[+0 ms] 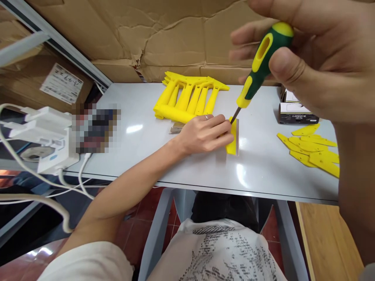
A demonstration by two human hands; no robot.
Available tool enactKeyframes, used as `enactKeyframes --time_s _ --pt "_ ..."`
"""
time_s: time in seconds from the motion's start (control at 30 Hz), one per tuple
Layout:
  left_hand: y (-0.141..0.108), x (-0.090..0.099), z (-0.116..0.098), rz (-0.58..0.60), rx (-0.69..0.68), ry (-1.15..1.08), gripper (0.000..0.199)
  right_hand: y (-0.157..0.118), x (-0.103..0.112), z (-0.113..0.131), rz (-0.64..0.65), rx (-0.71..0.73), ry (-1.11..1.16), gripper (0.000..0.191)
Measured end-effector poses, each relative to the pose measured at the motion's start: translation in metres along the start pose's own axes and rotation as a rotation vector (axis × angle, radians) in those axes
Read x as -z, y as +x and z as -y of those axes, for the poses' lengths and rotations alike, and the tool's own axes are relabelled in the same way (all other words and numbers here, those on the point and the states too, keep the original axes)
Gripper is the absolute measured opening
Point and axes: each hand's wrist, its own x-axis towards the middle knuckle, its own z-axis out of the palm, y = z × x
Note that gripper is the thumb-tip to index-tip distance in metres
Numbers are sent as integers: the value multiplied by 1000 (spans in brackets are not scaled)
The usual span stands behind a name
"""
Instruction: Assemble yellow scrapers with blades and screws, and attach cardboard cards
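My right hand [319,62] is raised at the upper right, its thumb against the handle of a green and yellow screwdriver [265,58]. The other fingers are partly extended behind the handle. The metal shaft slants down to a yellow scraper [232,140] with a thin metal blade along its right edge. My left hand [206,134], a ring on one finger, is closed on the scraper and presses it to the table. Its handle is hidden under that hand. Whether the screwdriver tip sits in a screw, I cannot tell.
Yellow scraper handles [187,97] lie stacked at the back, with thin flat blades [176,128] before them. Several flat yellow plates [310,146] lie at right, near small black boxes [299,113]. A white power strip [58,144] with cables stands left. Cardboard [175,35] borders the table [263,171].
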Motion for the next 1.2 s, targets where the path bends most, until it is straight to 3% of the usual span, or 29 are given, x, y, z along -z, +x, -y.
enactKeyframes --time_s 0.07,0.17,0.37,0.57,0.77,0.87,1.03,1.2 --pt "0 1 0 13 -8 -16 33 -2 6 -4 70 168 -44 40" --pt "-1 2 -3 55 5 -9 31 -3 6 -6 -21 108 -65 40" --pt "-4 1 -9 81 80 -27 29 -4 -14 10 -233 -43 -240 38" --pt "-6 2 -5 66 98 -11 30 -9 -6 12 -100 27 -160 44" --pt "-1 4 -12 -30 73 19 30 -6 -18 16 -235 49 -245 30" --pt "-1 3 -12 2 84 14 29 -5 -20 16 -242 45 -297 27" --pt "-4 7 0 61 153 -69 22 -5 -4 3 -193 94 -239 42" --pt "-2 12 3 119 165 -141 22 -13 -8 1 -405 -3 38 76"
